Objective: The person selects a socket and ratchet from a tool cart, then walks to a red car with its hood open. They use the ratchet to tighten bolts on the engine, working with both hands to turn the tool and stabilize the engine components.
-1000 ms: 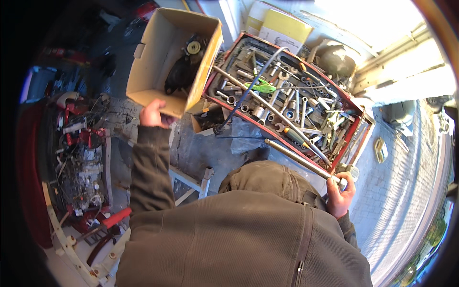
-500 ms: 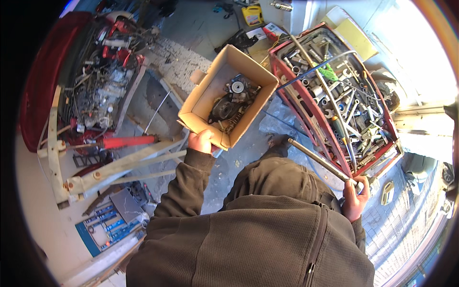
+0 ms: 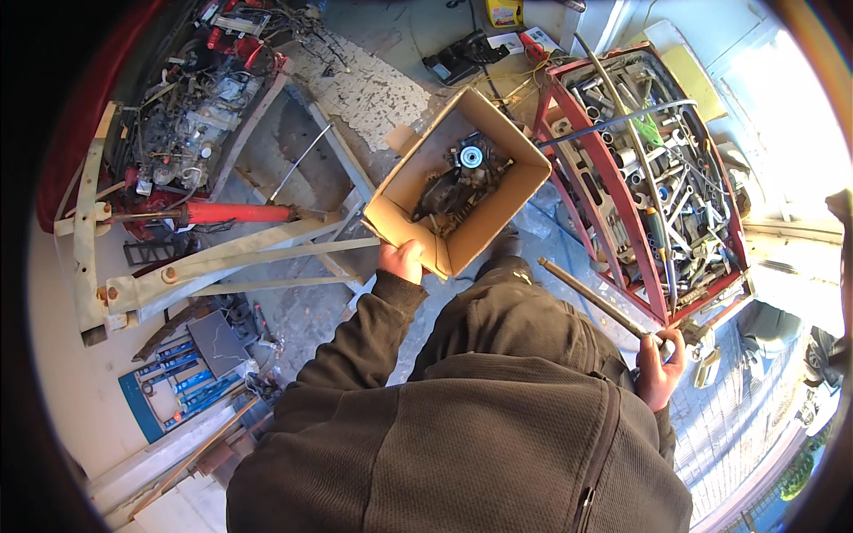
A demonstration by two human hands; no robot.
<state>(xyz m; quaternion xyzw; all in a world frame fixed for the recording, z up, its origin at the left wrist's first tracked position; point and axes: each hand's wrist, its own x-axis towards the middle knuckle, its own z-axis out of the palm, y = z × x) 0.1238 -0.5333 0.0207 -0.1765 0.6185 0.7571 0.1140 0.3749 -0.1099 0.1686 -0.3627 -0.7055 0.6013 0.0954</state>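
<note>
My left hand [image 3: 402,259] is closed on the near edge of an open cardboard box [image 3: 498,213], which is tilted so its inside shows. In the box lie dark, greasy metal parts [image 3: 444,202], a round pulley-like wheel [image 3: 471,157] and what look like bolts. Off to the right, my right hand [image 3: 659,369] is wrapped round one end of a long metal bar [image 3: 593,297]. That bar points up and left, towards my legs. Just beyond the right hand stands a red tool cart [image 3: 638,258] heaped with wrenches [image 3: 680,202] and sockets [image 3: 626,156].
To the left stands an engine hoist [image 3: 222,258] with a red hydraulic cylinder [image 3: 235,213]. Behind it an engine [image 3: 191,124] sits in a red car's bay. A blue tool case [image 3: 147,404] lies lower left; a yellow jug [image 3: 504,12] stands at the far side.
My body has turned a little, and the box in my left hand sits slightly further right in view. Both hands keep their holds.
</note>
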